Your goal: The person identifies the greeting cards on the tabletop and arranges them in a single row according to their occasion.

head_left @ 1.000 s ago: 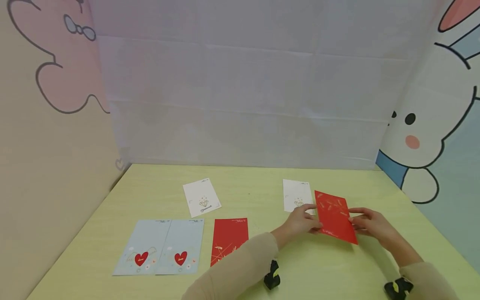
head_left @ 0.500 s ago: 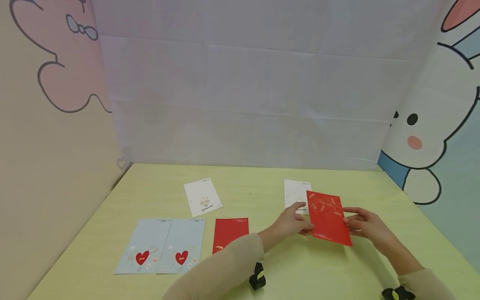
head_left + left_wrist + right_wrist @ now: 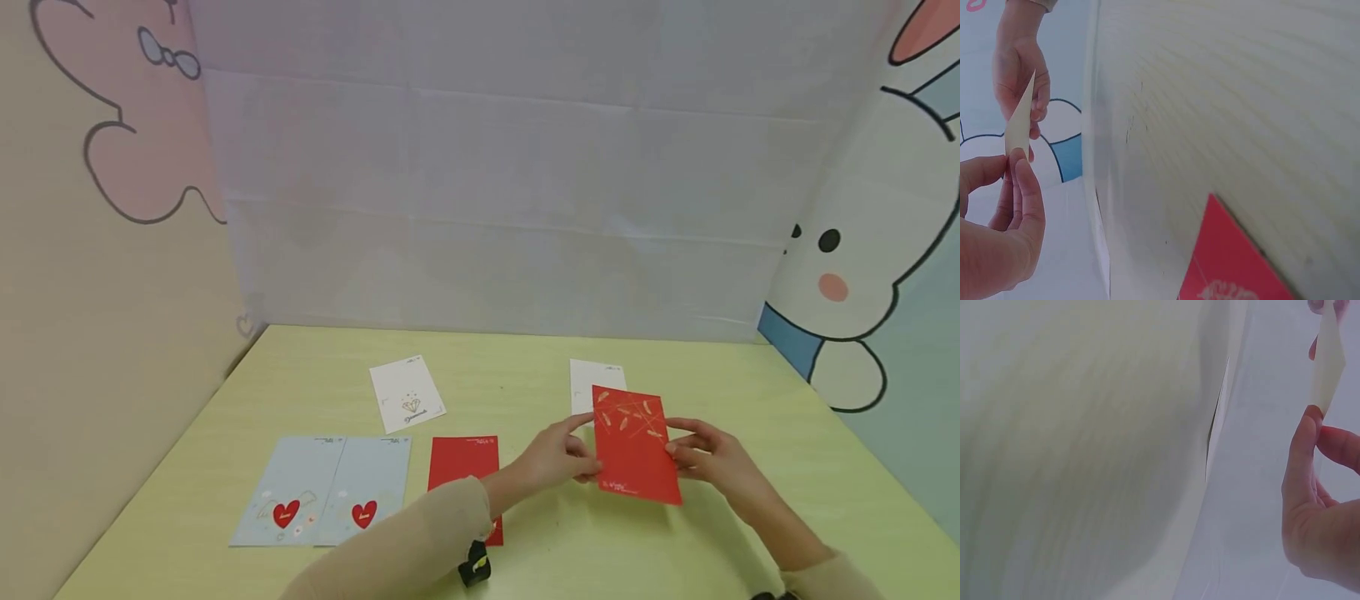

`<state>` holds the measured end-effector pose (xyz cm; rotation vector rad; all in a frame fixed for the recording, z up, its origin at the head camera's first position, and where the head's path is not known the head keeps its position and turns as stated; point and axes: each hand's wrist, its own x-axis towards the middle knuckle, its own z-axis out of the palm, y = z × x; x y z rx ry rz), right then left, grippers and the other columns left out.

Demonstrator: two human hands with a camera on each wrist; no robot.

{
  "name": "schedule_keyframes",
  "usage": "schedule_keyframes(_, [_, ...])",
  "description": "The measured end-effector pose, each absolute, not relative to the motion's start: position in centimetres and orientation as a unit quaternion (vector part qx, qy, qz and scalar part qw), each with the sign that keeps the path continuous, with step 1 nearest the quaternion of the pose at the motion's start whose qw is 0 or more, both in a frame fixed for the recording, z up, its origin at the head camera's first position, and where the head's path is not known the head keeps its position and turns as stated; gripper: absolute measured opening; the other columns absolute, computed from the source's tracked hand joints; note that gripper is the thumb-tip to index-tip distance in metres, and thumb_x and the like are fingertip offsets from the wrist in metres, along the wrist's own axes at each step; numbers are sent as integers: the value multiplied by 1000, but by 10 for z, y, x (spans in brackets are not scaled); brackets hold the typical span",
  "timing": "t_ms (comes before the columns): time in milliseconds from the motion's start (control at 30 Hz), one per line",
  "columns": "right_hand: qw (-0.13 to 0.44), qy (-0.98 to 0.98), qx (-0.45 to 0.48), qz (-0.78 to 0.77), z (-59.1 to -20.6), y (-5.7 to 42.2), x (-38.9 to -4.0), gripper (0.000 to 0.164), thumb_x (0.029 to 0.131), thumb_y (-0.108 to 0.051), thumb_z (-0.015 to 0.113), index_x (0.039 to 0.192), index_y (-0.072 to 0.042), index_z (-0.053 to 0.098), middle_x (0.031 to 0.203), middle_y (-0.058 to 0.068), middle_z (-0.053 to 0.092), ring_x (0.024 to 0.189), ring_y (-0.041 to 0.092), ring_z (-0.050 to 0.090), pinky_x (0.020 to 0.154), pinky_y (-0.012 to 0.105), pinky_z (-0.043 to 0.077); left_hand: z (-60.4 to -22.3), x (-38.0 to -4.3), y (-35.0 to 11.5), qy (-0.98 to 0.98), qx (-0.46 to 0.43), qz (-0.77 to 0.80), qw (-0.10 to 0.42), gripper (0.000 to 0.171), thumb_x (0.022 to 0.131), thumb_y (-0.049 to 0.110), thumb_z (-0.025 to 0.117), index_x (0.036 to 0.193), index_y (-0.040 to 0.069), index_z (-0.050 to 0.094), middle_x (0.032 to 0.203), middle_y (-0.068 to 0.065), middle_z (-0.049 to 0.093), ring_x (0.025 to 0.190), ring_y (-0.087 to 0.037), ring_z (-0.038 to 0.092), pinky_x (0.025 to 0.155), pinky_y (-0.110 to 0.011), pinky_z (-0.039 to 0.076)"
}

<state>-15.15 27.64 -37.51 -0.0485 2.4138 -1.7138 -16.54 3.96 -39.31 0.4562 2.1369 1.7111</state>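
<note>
A red card (image 3: 633,450) with gold feather prints is held up above the table, tilted toward the head camera. My left hand (image 3: 549,460) pinches its left edge between thumb and fingers. On the opposite edge, my right hand (image 3: 723,467) pinches it the same way. Both wrist views show the card's pale back (image 3: 1019,128) nearly edge-on between the fingers. Behind the held card lies a white card (image 3: 592,379), partly covered by it. Another red card (image 3: 465,458) lies left of my left hand, with the sleeve across its lower part.
Two light blue cards with red hearts (image 3: 281,479) lie side by side at the left of the yellow-green table (image 3: 187,517). A white card with a diamond print (image 3: 407,393) lies farther back. A pale cloth (image 3: 495,167) hangs behind the table.
Both hands have moved left, carrying the red card with them. It has come more upright and now covers more of the white card behind it.
</note>
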Motion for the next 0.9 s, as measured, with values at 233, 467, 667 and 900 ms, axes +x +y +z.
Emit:
schedule_keyframes(233, [97,803,-26,-588,-376,264,-148,53,87,-9,55,129,11,30,94,14,56,76,21,60,69,34,50,-384,-156,23,782,185,573,164,65,78,14,67,134,18,34,72,7,61,65,-14,60,62,-22,46])
schedule_keyframes(467, [114,796,-23,-594,-380,252,-146,53,87,-8,55,130,10,31,95,14,55,77,24,59,70,35,49,-385,-152,6,796,222,544,148,66,79,14,67,135,13,32,70,8,61,63,-8,58,62,-21,44])
schedule_keyframes(667, [124,790,-20,-600,-383,240,-146,53,86,-9,57,129,9,32,96,15,54,77,24,59,70,36,49,-388,-151,-9,814,231,515,140,68,77,18,69,135,12,32,77,11,59,70,-5,56,62,-21,45])
schedule_keyframes(900, [136,775,-45,-616,-388,228,-147,53,86,-9,57,128,12,32,94,14,54,76,23,60,69,35,49,-391,-147,-26,858,207,457,113,70,71,27,74,130,11,40,94,9,49,90,-14,46,60,-22,44])
